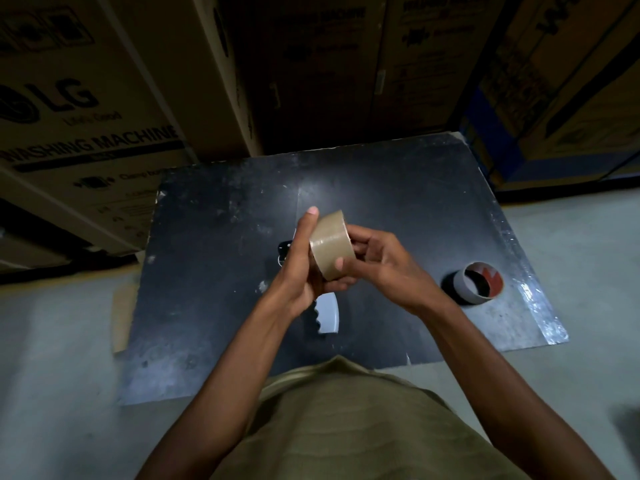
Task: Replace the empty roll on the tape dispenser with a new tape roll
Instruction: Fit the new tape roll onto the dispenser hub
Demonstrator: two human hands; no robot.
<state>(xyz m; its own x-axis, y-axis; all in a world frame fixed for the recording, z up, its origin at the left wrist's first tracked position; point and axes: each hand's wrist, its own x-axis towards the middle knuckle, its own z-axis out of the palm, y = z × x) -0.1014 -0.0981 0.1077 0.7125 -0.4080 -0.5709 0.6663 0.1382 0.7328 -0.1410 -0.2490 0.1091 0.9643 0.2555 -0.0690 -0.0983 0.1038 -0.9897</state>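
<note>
Both hands hold the new tape roll (331, 244) above the dark worktop (214, 271): left hand (300, 268) and right hand (381, 261) each keep a closed grip on it. The empty roll (479, 283) lies well right of the right grip; the tape dispenser (325, 315) shows partly below both.

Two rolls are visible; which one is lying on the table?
The empty cardboard core, at the table's right side. The brown tape roll is held above by both hands.

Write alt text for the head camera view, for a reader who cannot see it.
Both hands, left hand and right hand, hold a new brown tape roll above a black table. Under them lies the tape dispenser, mostly hidden; an empty cardboard core lies to the right, with cardboard boxes behind.
</note>
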